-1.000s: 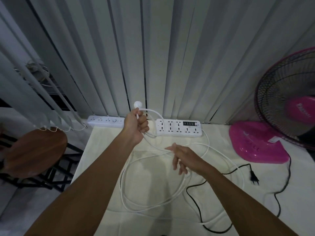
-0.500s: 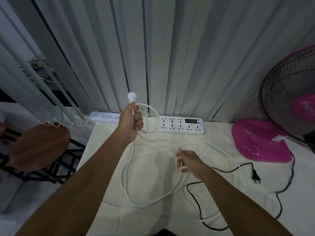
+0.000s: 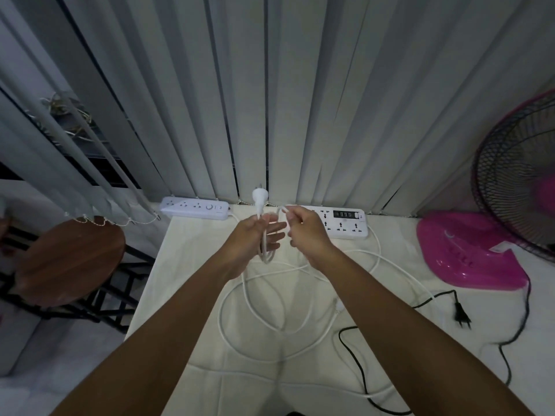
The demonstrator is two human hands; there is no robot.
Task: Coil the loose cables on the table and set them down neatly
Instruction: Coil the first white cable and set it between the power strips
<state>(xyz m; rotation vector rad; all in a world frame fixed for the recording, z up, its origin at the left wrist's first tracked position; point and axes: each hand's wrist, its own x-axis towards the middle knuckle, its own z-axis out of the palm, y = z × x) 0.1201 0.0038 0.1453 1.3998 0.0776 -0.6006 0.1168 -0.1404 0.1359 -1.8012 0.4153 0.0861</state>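
Across the table (image 3: 186,295), from back edge to front, the white cable (image 3: 288,334) is sprawled in loose loops. Its plug end is gripped in the left hand (image 3: 255,235), fingers half-spread, while a strand is pinched by the right hand (image 3: 303,229). A snag could be caused by the black cord (image 3: 357,361) crossing those loops near the front edge.

The cable (image 3: 251,298) running down from the fingers (image 3: 271,228) is white, like its plug (image 3: 258,196) just above them and the power strips (image 3: 345,222) beyond the fingertips. The table (image 3: 192,277) is cream. To the right of the fingers, a second cable (image 3: 354,352) is black, and the fan (image 3: 468,250) is bright pink with a black mesh grille. The blinds (image 3: 300,100) are pale grey stripes.
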